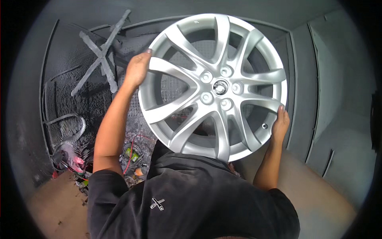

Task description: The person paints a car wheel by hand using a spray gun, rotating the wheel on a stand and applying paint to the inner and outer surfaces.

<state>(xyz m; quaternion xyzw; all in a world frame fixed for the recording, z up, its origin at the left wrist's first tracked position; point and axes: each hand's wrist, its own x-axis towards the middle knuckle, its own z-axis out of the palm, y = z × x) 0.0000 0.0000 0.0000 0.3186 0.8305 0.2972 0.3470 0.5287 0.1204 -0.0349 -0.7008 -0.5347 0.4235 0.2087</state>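
A silver multi-spoke alloy wheel rim (pixel 205 71) is held up in front of my chest, its spoked face toward the view. My left hand (pixel 138 68) grips its outer edge at the left, the thumb tip showing at the rim and the other fingers hidden behind. At the lower right edge, my right hand (pixel 281 122) is closed round the rim, with fingertips showing on the front. Several bolt holes ring the dark centre opening (pixel 220 87). A small valve hole (pixel 265 126) lies near my right hand.
A grey-coated cross-shaped stand (pixel 103 55) is at the upper left. Below it, a pale curved hose or pipe (pixel 82 126) runs by the dark wall. Cluttered small items, a red cord (pixel 129 156) and a green object (pixel 132 154) lie left of my body. Grey walls (pixel 346 91) enclose the right side.
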